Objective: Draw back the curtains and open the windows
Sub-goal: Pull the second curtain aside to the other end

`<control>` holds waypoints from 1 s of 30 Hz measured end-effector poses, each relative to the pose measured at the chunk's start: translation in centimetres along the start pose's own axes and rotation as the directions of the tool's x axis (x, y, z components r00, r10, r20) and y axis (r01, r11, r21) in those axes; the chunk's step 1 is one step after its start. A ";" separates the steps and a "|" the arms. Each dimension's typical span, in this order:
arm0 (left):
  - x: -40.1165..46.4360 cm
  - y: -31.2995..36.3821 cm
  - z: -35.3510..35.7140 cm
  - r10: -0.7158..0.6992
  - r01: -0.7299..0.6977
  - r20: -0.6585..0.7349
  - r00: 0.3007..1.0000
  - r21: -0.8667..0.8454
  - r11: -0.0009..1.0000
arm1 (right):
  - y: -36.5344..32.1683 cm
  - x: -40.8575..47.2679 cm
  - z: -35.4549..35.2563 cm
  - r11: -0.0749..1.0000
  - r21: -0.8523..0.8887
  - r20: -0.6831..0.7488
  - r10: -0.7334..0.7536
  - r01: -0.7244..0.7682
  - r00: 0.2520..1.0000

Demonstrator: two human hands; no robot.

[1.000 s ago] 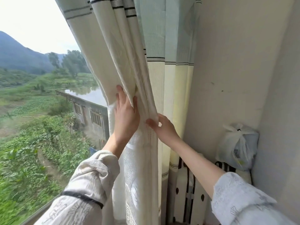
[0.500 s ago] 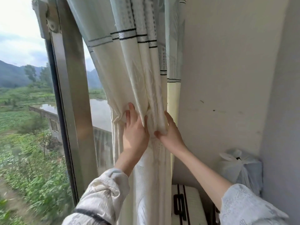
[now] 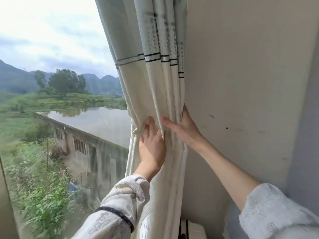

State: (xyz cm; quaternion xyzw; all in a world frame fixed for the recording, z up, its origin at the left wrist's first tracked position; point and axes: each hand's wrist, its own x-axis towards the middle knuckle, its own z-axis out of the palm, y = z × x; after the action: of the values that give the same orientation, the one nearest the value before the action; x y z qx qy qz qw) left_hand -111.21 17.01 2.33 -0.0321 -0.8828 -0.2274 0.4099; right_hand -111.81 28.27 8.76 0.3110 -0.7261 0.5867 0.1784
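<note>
A cream curtain [image 3: 151,87] with a pale grey-green top band and black stripes hangs bunched against the right wall. My left hand [image 3: 151,145] presses into the folds from the window side, fingers spread on the cloth. My right hand [image 3: 183,128] wraps the bundle from the wall side, its thumb across the front and its fingers hidden behind the cloth. The window glass [image 3: 69,109] fills the left and shows fields, a pond and a concrete building outside. I see no handle on it.
A plain wall [image 3: 241,83] stands right behind the curtain, and a second grey wall [image 3: 303,135] closes the corner at far right. The top of a white suitcase [image 3: 193,230] shows below the curtain. A strip of window frame [image 3: 5,204] runs along the lower left edge.
The curtain bundle has been pushed further right, up against the wall. The metal window frame seen half a second ago has slid out to the left edge. The plastic bag is out of view.
</note>
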 end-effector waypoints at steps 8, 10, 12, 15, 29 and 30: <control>3.7 3.8 6.0 -0.114 0.097 0.091 0.989 0.171 0.980 | 2.3 6.4 -4.3 0.971 -0.227 -0.106 0.048 -0.072 0.993; 4.2 3.8 5.9 -0.101 0.076 0.146 0.984 0.169 0.983 | 2.8 7.9 -4.8 0.978 -0.193 -0.106 0.056 -0.076 0.993; 4.6 2.9 5.0 -0.067 0.040 0.200 0.977 0.139 0.989 | 3.4 9.3 -4.8 0.986 -0.148 -0.107 0.063 -0.078 0.992; 4.9 0.5 3.2 0.015 -0.025 0.134 0.991 0.067 0.997 | 4.5 11.0 -3.7 0.995 -0.060 -0.116 0.070 -0.077 0.991; 16.0 -2.2 1.4 -0.081 0.010 -0.652 0.754 -0.111 0.994 | 7.6 16.1 0.3 0.987 -0.162 -0.219 -0.035 -0.001 0.975; 16.8 -2.3 1.6 -0.076 0.019 -0.637 0.767 -0.096 0.995 | 7.9 16.6 0.1 0.977 -0.213 -0.240 -0.055 0.003 0.969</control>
State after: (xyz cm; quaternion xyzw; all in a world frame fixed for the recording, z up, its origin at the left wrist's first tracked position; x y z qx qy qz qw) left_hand -124.04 13.46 12.98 0.0526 -0.6807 -0.2717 0.6783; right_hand -129.30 25.09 13.25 0.2263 -0.7520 0.5376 0.3070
